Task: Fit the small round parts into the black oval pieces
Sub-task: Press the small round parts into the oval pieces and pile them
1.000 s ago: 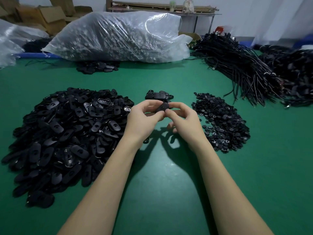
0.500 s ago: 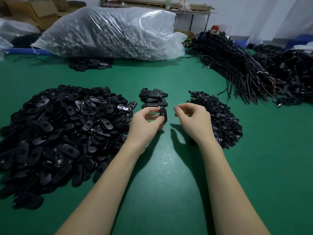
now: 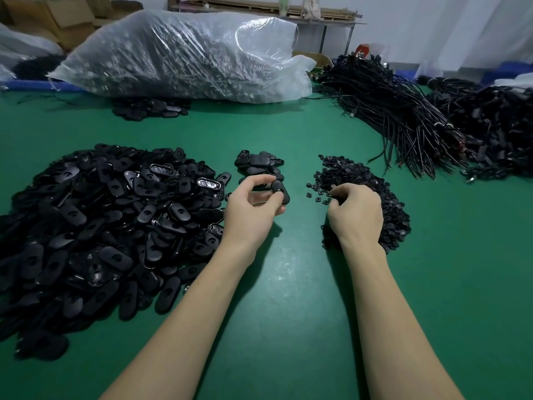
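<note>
While the left hand (image 3: 253, 209) pinches one black oval piece (image 3: 280, 192), the right hand (image 3: 356, 215), fingers curled into the pile of small round parts (image 3: 360, 180), may snag several, its grasp hidden.

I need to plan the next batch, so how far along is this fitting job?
Done: only a small stack of oval pieces lies apart, which looks like the finished lot. In hand: the left hand pinches one oval piece, while the right hand reaches into the pile of small round parts. Left: the large heap of oval pieces, so most remains.
</note>
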